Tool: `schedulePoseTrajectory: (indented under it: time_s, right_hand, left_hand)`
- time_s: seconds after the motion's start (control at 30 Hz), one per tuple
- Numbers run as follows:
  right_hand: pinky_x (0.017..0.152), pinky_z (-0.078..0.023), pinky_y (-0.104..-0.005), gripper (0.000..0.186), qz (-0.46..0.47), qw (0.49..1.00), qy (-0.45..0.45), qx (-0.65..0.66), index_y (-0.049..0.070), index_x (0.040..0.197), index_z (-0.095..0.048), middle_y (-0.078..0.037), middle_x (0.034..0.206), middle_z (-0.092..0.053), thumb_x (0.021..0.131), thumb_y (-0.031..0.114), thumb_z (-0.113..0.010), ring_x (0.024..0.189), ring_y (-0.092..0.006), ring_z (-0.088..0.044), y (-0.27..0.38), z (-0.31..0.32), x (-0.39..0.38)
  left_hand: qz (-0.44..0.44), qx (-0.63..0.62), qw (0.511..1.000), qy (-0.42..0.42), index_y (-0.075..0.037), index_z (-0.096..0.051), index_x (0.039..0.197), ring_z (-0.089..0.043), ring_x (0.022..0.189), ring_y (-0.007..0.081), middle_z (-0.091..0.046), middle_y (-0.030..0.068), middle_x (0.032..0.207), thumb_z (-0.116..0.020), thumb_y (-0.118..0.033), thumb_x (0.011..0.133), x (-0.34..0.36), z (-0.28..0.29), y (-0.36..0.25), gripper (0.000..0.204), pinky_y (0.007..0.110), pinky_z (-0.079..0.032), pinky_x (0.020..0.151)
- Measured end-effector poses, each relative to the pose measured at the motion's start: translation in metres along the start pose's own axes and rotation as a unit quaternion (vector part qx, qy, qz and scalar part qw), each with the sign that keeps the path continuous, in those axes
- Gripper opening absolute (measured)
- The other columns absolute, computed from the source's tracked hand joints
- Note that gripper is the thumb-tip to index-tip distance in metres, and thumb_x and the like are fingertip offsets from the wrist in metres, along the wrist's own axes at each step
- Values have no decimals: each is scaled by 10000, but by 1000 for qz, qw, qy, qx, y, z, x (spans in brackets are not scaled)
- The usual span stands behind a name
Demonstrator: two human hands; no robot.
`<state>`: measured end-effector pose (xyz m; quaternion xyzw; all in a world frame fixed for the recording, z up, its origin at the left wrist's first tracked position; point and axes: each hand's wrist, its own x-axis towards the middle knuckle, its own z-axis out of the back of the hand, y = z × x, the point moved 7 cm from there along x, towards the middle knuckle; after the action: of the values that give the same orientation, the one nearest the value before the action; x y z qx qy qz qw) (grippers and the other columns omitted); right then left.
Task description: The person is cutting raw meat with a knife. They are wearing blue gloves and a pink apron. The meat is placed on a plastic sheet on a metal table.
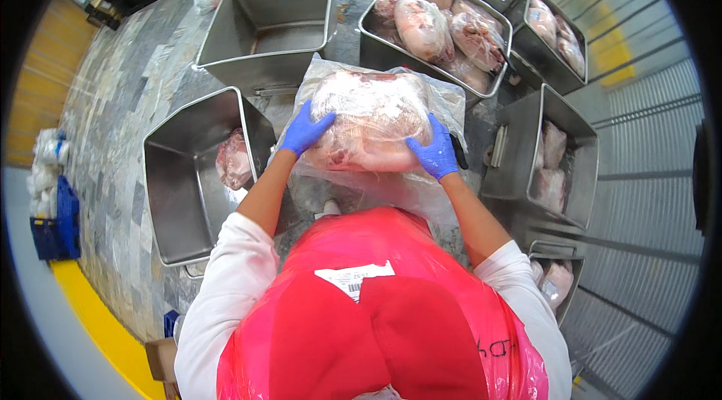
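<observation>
A large slab of pale pink raw meat in a clear plastic bag is held up in front of my red apron. My left hand, in a blue glove, grips its left side, with the fingers spread over the top. On the opposite side my right hand, also gloved in blue, clasps the edge. The loose bag film hangs beyond the meat and down toward the apron. Both palms and the underside of the meat are hidden.
At the left, a steel tub holds one meat piece. Another steel tub stands ahead. A tub piled with bagged meat is ahead right; more meat tubs line the ribbed wall. Blue crates sit far left.
</observation>
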<state>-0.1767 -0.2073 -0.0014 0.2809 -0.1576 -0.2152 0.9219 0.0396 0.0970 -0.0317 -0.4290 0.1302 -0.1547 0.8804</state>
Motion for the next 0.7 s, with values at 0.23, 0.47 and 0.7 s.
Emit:
schedulePoseTrajectory:
  time_s: [0.23,0.47,0.7]
  right_hand:
    - [867,-546,-337,366,-308,847,87,425,32,1310,-660,-111,1160,-709,999,222,-635,1007,-209,-678,-66,-9,-34]
    - [908,-566,-423,414,-243,937,22,249,30,1340,-629,-175,1263,-689,944,153,-634,1061,-296,-701,-115,-21,19]
    - [1032,-516,-444,410,-54,989,137,10,90,1310,-670,-250,1348,-640,920,208,-622,1185,-406,-658,-124,-83,111]
  left_hand:
    - [28,-50,998,27,26,-641,1333,-682,1170,326,-703,245,1256,-762,-510,885,-11,25,41,709,404,-508,1015]
    - [14,39,999,-18,30,-668,1287,-707,1078,287,-734,212,1179,-756,-464,907,-8,30,30,630,387,-527,956]
    - [67,40,997,1,30,-655,1312,-689,1135,372,-699,276,1230,-775,-499,869,-12,39,22,701,424,-522,988]
